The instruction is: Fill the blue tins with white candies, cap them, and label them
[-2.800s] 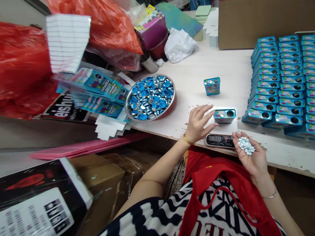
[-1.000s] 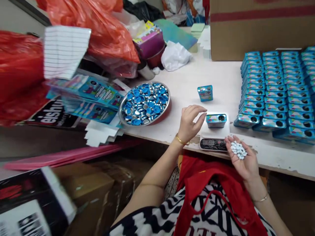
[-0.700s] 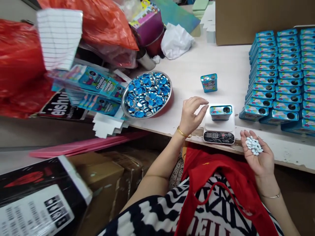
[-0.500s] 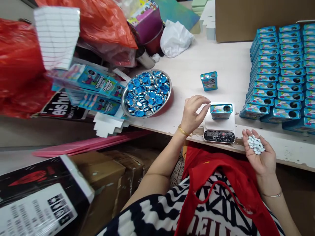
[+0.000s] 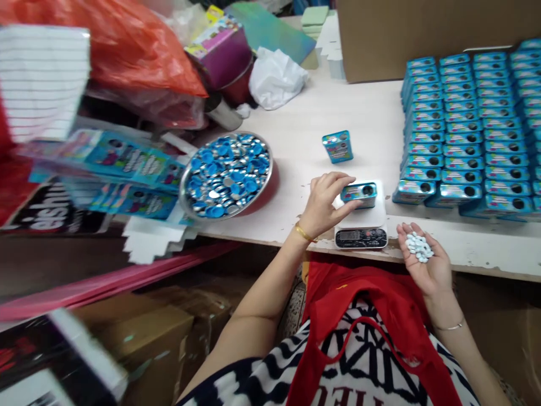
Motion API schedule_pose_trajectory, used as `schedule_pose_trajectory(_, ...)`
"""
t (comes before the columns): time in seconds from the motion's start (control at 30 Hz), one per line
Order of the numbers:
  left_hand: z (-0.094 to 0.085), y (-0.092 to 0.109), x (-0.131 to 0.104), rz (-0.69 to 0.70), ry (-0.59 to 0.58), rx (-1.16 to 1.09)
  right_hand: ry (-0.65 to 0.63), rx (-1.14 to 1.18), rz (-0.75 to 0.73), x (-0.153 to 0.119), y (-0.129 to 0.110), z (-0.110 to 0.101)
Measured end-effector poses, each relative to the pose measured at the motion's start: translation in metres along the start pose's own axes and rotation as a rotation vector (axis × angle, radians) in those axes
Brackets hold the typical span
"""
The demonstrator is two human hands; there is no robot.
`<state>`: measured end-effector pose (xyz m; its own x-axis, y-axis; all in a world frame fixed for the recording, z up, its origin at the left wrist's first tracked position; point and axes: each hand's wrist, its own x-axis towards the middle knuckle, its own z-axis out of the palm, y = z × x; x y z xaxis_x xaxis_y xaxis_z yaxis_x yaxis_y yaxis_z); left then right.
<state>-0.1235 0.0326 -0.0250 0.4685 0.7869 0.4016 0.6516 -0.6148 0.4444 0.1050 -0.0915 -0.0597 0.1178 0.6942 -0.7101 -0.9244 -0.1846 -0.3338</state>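
My left hand [image 5: 324, 204] has its fingers and thumb around the left end of a blue tin [image 5: 359, 194], which stands on a white scale [image 5: 377, 216] with a round hole in the tin's top. The scale's black display panel [image 5: 361, 238] faces me. To the right of the scale, my right hand [image 5: 429, 268] is palm up and cupped, holding a heap of small pale blue candies [image 5: 418, 247]. Behind the scale a second blue tin [image 5: 337, 146] stands alone on the white table [image 5: 296, 169].
Left on the table is a metal bowl [image 5: 270, 169] full of blue and silver caps. Rows of blue tins [image 5: 462, 135] fill the right side. A cardboard box [image 5: 406, 39], a crumpled white bag [image 5: 276, 79] and red plastic bags [image 5: 139, 45] lie farther back.
My left hand has closed in on the tin on the scale and now touches it. The whole view has shifted, so things appear farther left. The candies remain in my right hand.
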Motion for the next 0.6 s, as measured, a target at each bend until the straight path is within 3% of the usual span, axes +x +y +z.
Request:
schedule_pose_trajectory(0.17, 0.006, 0.001, 0.006, 0.078, -0.180, 0.100, -0.041, 0.081, 0.032, 0.000, 0.000, -0.004)
schedule_pose_trajectory(0.3, 0.010, 0.027, 0.023, 0.163, -0.199, 0.081, -0.078, 0.142, 0.016, -0.002, -0.003, -0.022)
schedule_pose_trajectory(0.43, 0.044, 0.097, 0.056, 0.342, -0.214, -0.104, -0.062, 0.195, -0.011, -0.007, -0.004, -0.047)
schedule_pose_trajectory(0.53, 0.086, 0.164, 0.080, 0.500, -0.329, -0.163, 0.000, 0.265, -0.058, -0.011, -0.007, -0.062)
schedule_pose_trajectory(0.6, 0.109, 0.198, 0.089, 0.587, -0.424, -0.130, 0.035, 0.309, -0.073, -0.015, -0.011, -0.070)
